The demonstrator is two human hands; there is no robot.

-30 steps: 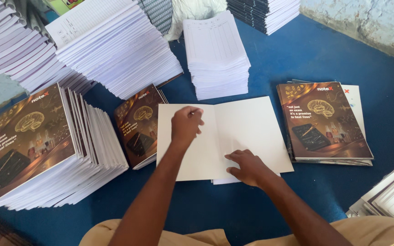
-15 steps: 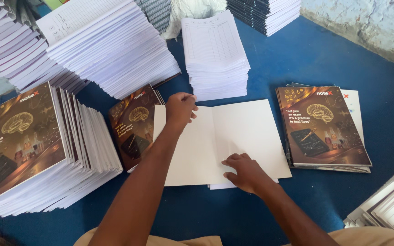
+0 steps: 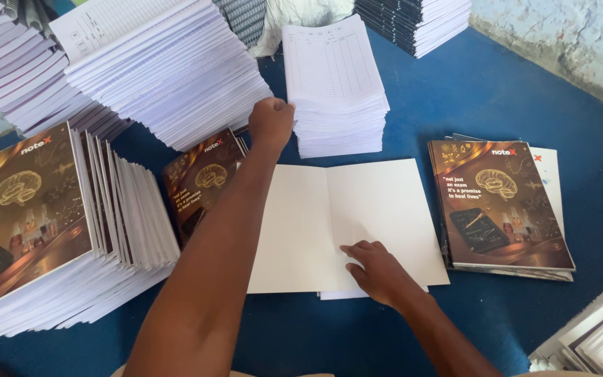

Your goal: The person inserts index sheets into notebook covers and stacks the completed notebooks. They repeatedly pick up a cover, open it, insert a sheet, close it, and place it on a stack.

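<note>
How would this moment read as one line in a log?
left hand: reaching to stack of ruled pages | right hand: flat on open blank cover | bound notebooks: at right | surface: blue cloth

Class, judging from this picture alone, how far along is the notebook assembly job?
Done: a small finished pile lies at right. In hand: the right hand presses the open blank cover flat; the left hand reaches the ruled-page stack. Left: the tall cover stack and big page piles remain.
</note>
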